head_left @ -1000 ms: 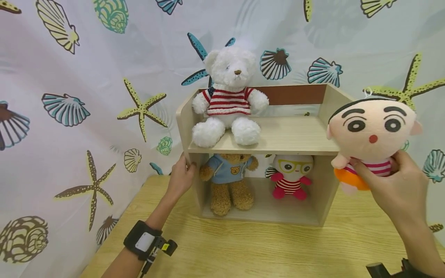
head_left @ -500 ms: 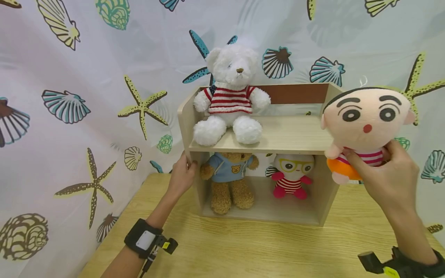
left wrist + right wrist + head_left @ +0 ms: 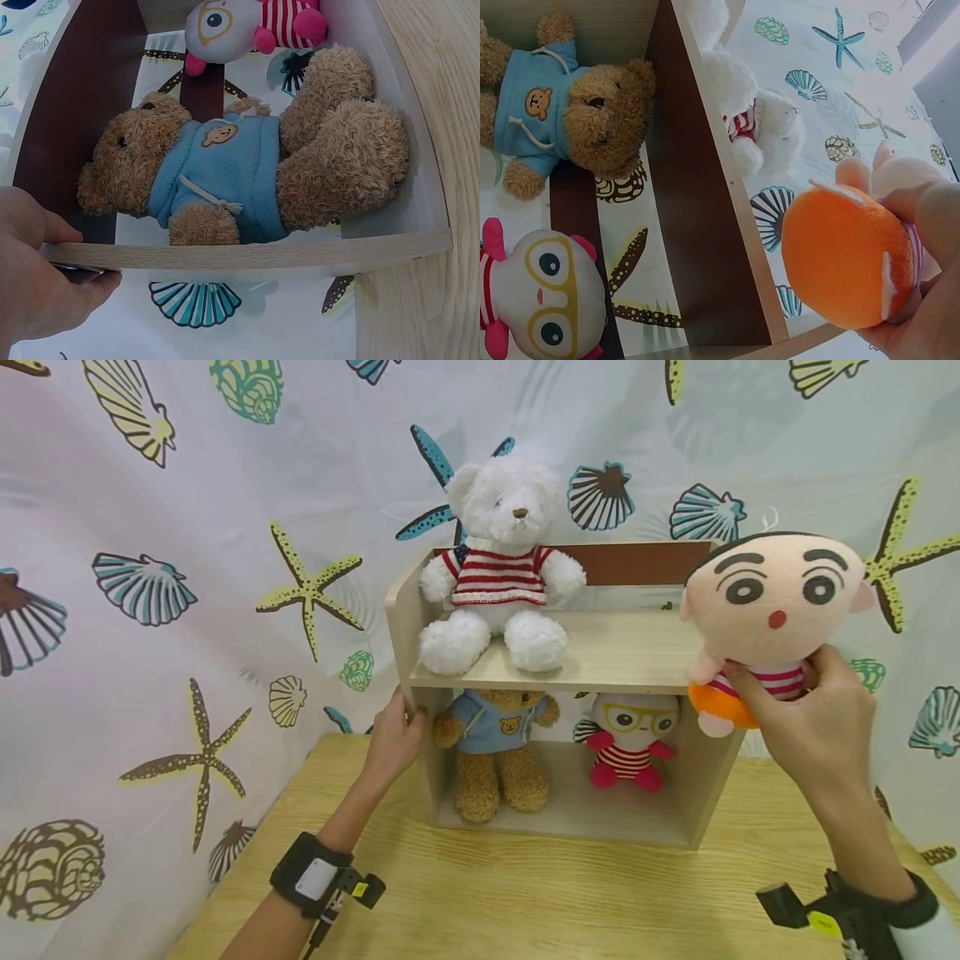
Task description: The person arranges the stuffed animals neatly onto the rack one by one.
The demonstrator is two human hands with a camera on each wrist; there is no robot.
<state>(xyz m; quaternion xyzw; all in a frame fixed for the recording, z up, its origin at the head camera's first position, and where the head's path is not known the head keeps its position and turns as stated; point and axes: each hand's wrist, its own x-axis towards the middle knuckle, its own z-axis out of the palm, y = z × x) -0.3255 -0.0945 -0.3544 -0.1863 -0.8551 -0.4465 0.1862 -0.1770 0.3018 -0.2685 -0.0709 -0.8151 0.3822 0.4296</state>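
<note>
My right hand (image 3: 817, 727) grips a plush boy doll (image 3: 776, 602) round its striped middle. The doll has a big head, thick black brows and orange bottoms, seen from below in the right wrist view as a round orange base (image 3: 847, 255). It hangs in front of the right side of a small two-tier wooden shelf (image 3: 630, 647). My left hand (image 3: 393, 735) pinches the shelf's left side panel between thumb and fingers, clearly shown in the left wrist view (image 3: 45, 270). A white teddy bear (image 3: 498, 568) in a red-striped sweater sits on the upper tier, at the left.
On the lower tier stand a brown teddy bear (image 3: 495, 752) in a blue hoodie and a pink-and-white plush (image 3: 630, 739) with yellow glasses. The shelf rests on a wood-grain table (image 3: 525, 893). Behind hangs a cloth (image 3: 225, 485) printed with shells and starfish.
My right hand has carried the boy doll left and slightly up, so it now overlaps the shelf's right edge. The left hand keeps its hold on the side panel.
</note>
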